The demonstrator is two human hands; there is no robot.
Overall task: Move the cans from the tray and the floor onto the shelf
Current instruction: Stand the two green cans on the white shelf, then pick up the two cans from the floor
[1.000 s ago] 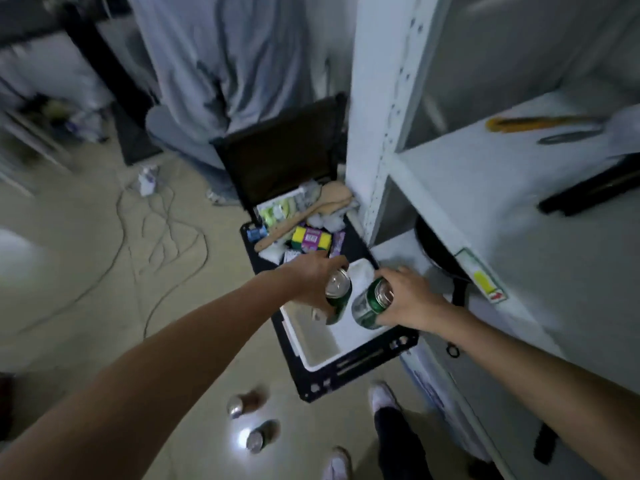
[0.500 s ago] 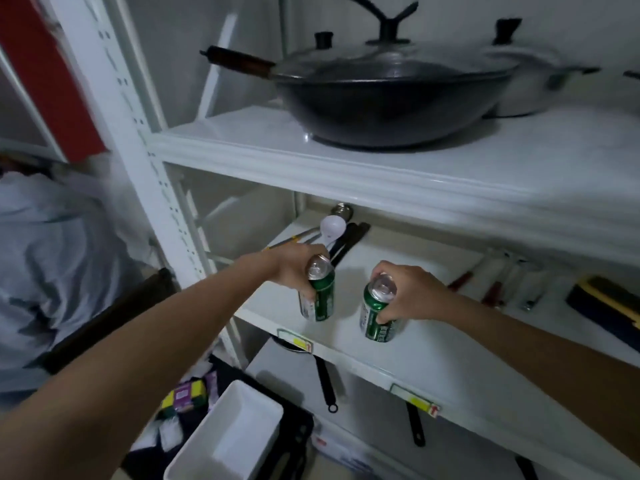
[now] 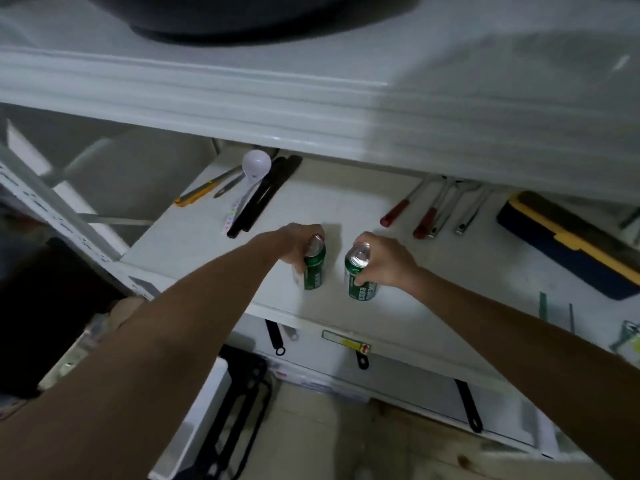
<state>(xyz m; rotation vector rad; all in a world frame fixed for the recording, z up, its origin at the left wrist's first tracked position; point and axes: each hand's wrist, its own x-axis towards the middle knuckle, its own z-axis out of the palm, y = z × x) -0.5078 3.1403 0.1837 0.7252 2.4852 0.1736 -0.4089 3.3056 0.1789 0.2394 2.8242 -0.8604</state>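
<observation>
Two green cans stand upright on the white middle shelf point(image 3: 346, 209), side by side near its front edge. My left hand point(image 3: 294, 245) is wrapped around the left can point(image 3: 314, 271) from the left side. My right hand point(image 3: 388, 263) grips the right can point(image 3: 362, 278) from the right, thumb across its front. Both can bases rest on or just at the shelf surface. The white tray point(image 3: 197, 420) shows partly at the lower left, below my left forearm. The floor cans are out of view.
On the shelf behind the cans lie a white ladle point(image 3: 254, 168), black utensils point(image 3: 266, 192), a yellow-handled knife point(image 3: 197, 195), red-handled tools point(image 3: 408, 209) and a dark blue and yellow case point(image 3: 568, 244). The upper shelf board point(image 3: 242, 102) overhangs close above. Pan handles hang below.
Both hands carried the cans up from the tray to the middle shelf and moved them further in. The cans now stand on the shelf, still gripped. The view has tilted downward.
</observation>
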